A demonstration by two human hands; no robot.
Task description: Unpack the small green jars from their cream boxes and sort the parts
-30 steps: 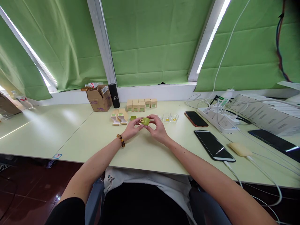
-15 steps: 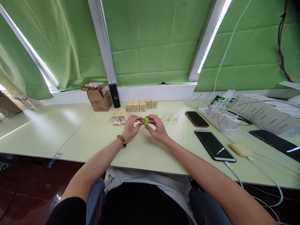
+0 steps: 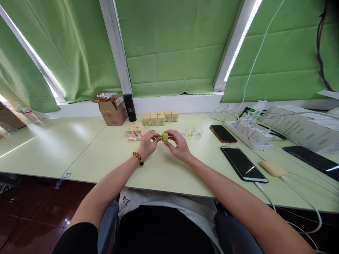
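Both my hands meet above the pale green table (image 3: 87,148), pinching a small green jar (image 3: 165,137) between their fingertips. My left hand (image 3: 147,144), with a bead bracelet on its wrist, grips the jar's left side. My right hand (image 3: 179,144) closes on its right side. Just behind my hands lie two opened small cartons (image 3: 134,131) on their sides. Further back stands a row of several small tan boxes with green labels (image 3: 160,118). Two small clear dishes with yellow contents (image 3: 193,132) sit to the right of my hands.
A brown cardboard box (image 3: 112,110) and a black cylinder (image 3: 130,107) stand at the back left. Two phones (image 3: 243,163) (image 3: 222,133), a power strip (image 3: 247,134) with cables, a yellowish pad (image 3: 272,168) and grey boxes (image 3: 299,128) fill the right side. Green blinds hang behind.
The jar has been turned in my fingers; its handle-like side no longer shows and it now looks like a compact green block. The small green lid on the table is hidden behind my left hand.
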